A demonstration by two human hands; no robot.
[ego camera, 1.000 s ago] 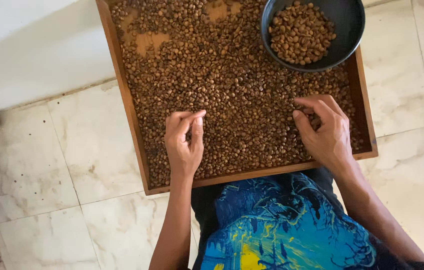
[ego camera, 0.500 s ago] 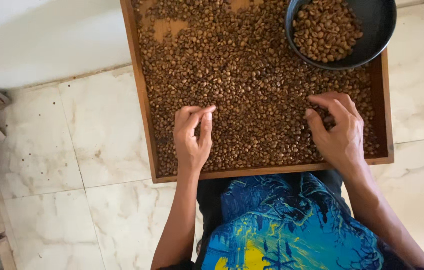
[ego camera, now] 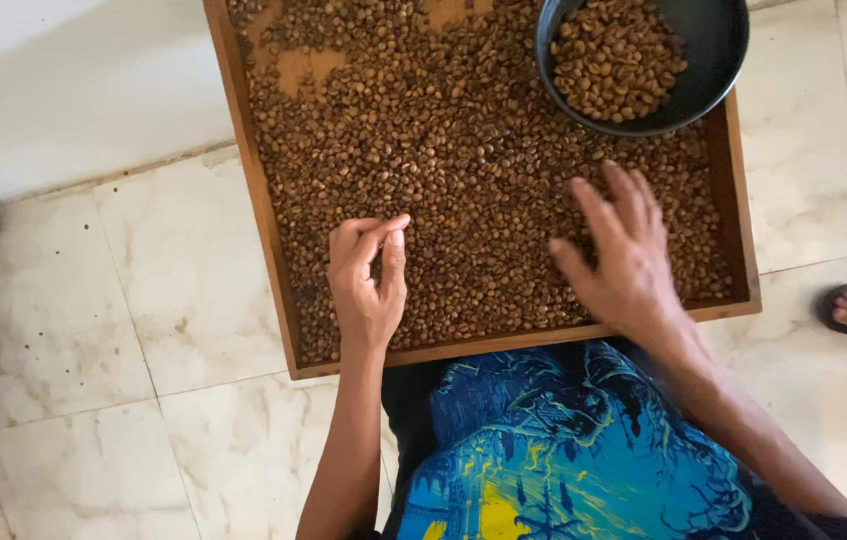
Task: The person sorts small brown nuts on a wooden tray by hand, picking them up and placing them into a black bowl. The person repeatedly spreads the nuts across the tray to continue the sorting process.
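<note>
1. We sit over a pale tiled floor [ego camera: 144, 300] with a shallow wooden tray [ego camera: 262, 230] just ahead of both hands.
2. Brown beans [ego camera: 444, 150] cover the tray under and beyond our hands.
3. Our left hand [ego camera: 369, 285] curls, fingertips pinched together; whether it grips a bean, we cannot tell.
4. Our right hand [ego camera: 619, 255] lies spread flat on the beans, grasping nothing.
5. A dark bowl [ego camera: 714, 60] of beans sits beyond the right hand.

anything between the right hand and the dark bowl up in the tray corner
Nothing visible stands in the way. Between the right hand and the dark bowl there is only the loose layer of brown beans lying flat in the wooden tray. The left hand is off to the other side.
</note>
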